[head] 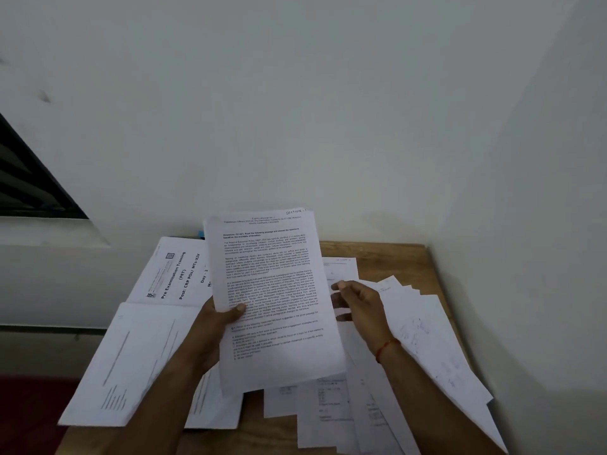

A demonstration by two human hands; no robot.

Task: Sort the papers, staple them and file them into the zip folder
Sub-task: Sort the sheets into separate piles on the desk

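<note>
A printed sheet [272, 290] full of text, marked "SECTION - 1" at its top right, is held upright above the table. My left hand [213, 320] grips its left edge with the thumb on the front. My right hand [358, 305] holds its right edge, thumb on the front and fingers behind. Beneath lie loose papers: a "Pre Examination Training" cover page [174, 274] at the back left, a printed sheet [128, 366] hanging over the table's left edge, and several fanned pages [427, 349] to the right. No stapler or zip folder can be seen.
The small wooden table [387, 251] stands in a corner, with white walls behind and to the right. A dark window [29, 178] is at the left. More printed pages [315, 408] overlap near the front edge. A small blue object [200, 232] peeks out behind the held sheet.
</note>
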